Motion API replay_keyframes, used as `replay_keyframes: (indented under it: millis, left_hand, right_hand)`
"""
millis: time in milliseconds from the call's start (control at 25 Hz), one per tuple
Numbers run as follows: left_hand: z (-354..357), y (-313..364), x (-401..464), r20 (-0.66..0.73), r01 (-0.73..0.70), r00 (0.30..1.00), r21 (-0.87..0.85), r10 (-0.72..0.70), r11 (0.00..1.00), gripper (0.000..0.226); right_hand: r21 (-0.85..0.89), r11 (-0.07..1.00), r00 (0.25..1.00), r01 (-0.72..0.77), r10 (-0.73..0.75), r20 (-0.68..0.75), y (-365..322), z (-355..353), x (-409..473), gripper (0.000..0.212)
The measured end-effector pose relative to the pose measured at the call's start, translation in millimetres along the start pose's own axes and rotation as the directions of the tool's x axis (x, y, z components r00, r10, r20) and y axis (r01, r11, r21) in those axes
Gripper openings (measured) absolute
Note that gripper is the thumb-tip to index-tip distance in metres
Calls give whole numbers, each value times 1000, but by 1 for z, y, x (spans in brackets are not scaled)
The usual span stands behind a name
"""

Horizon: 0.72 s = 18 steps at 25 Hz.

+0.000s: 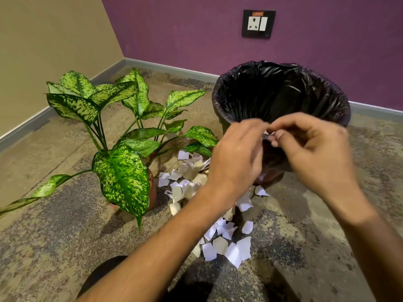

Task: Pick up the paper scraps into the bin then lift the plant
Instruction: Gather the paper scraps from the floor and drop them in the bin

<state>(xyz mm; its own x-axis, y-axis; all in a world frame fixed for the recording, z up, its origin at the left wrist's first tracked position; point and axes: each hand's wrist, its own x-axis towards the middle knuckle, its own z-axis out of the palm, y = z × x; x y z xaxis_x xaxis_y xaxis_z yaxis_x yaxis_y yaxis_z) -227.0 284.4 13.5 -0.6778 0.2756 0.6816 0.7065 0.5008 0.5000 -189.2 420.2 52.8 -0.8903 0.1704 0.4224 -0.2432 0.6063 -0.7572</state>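
Observation:
Several white and cream paper scraps [222,243] lie scattered on the carpet between the plant and the bin. The bin [281,92], lined with a black bag, stands at the right. A green speckled plant [122,136] in a brown pot [152,192] stands at the left. My left hand [237,158] and my right hand [311,147] meet in front of the bin's near rim. Their fingertips pinch a small paper scrap [267,134] between them; most of it is hidden by the fingers.
A beige wall and a purple wall meet in the corner behind the plant. A black socket plate [258,23] sits on the purple wall. Patterned carpet covers the floor. My dark-clothed knee [102,273] shows at the bottom.

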Motion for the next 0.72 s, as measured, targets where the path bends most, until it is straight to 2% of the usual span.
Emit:
replay_keyframes:
  millis: [40,120,200,280,400,560,720]
  left_hand:
    - [-5,-6,-24,-24,4,1000,-17,-4,1000,24]
    - [-14,-28,-74,17,70,997,5,-70,998,20]
    - [-21,-59,-119,124,213,967,83,-222,974,22]
    - [-24,-90,-151,221,362,890,190,-399,913,21]
    - [-20,-125,-168,266,494,782,289,-564,820,30]
    - [-4,-170,-157,289,627,634,351,-717,695,67]
    - [10,-206,-135,256,707,594,288,-763,646,81]
  right_hand:
    - [29,1000,996,7,-10,85,0,8,-13,22]
    - [4,1000,952,-11,9,304,10,28,-37,20]
    - [-147,989,844,4,75,531,35,55,-54,16]
    - [-279,956,730,87,129,671,64,82,-63,22]
    - [-342,919,645,195,143,751,96,113,-63,38]
    - [-403,860,642,313,121,757,118,148,-34,51]
    - [-452,863,612,224,237,754,128,189,1,50]
